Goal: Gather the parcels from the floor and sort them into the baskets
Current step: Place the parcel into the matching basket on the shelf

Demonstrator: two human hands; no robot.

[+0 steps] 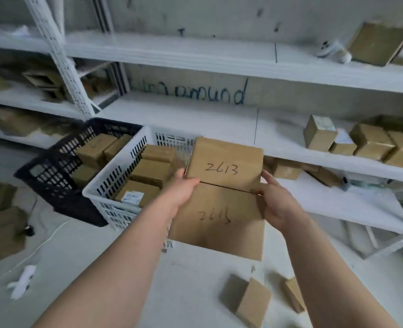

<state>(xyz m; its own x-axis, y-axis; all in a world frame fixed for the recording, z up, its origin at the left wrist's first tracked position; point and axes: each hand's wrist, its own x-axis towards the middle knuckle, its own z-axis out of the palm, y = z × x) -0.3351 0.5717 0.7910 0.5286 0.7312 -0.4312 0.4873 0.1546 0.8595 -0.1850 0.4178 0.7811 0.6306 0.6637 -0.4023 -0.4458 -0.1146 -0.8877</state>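
The left hand (pixel 184 188) grips the upper parcel (pixel 224 164) at its near left corner, thumb laid over the face, the other fingers hidden behind; the right hand (pixel 276 200) pinches the lower parcel (pixel 219 221) at its top right corner, thumb on the seam between the two, forefinger stretched up against the upper parcel's right edge; both parcels are brown cardboard, touching edge to edge, each with a handwritten number, "2613" clear on the upper one and blurred on the lower. The pair is held in the air just right of the white basket (pixel 115 211), the upper parcel's left edge over that basket's right rim. Inside the white basket lie several brown boxes (pixel 150 169), one with a printed label; touching the white basket on its left stands the black basket (pixel 53 178), also holding cartons (pixel 96 147). Behind the white basket runs a white shelf (pixel 195 119); far to the right of it, on that shelf, sits a cluster of packages (pixel 371 143). On the floor, nearer than the white basket and to its right, lie two small parcels (pixel 248 301); well left of it, a loose heap of cardboard (pixel 1 221).
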